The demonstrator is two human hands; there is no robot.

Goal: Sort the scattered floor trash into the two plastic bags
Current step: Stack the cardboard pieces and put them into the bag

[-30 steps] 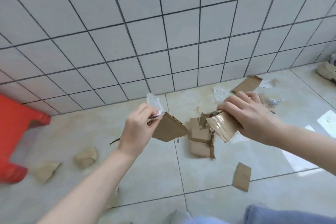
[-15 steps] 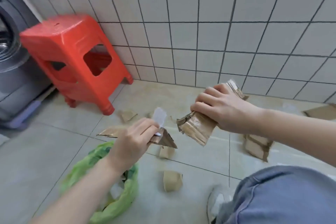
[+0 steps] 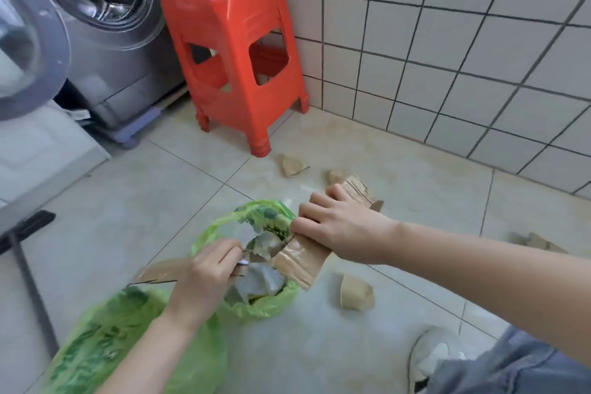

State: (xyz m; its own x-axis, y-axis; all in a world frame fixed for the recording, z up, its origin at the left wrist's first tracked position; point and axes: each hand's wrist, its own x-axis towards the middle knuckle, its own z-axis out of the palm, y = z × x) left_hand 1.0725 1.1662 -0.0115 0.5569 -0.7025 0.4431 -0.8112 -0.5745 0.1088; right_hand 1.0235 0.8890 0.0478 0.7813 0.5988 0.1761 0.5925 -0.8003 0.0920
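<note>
Two green plastic bags lie on the tiled floor. The farther bag (image 3: 256, 304) is open and holds crumpled paper and plastic; the nearer bag (image 3: 105, 339) lies at the lower left. My left hand (image 3: 208, 275) grips a flat cardboard piece (image 3: 160, 272) and a small scrap over the open bag's mouth. My right hand (image 3: 339, 227) grips a taped cardboard strip (image 3: 300, 261) whose lower end points into that bag. Loose cardboard scraps lie on the floor: one (image 3: 356, 293) right of the bag, one (image 3: 292, 165) near the stool.
A red plastic stool (image 3: 236, 51) stands against the tiled wall. A grey washing machine (image 3: 105, 25) with its door open is at the upper left. A dark mop or broom handle (image 3: 28, 275) lies at the left. My knee and shoe (image 3: 428, 358) are at the lower right.
The view has swung left and down. Both hands have moved down with their cardboard, from above the floor to the mouth of the open green bag.
</note>
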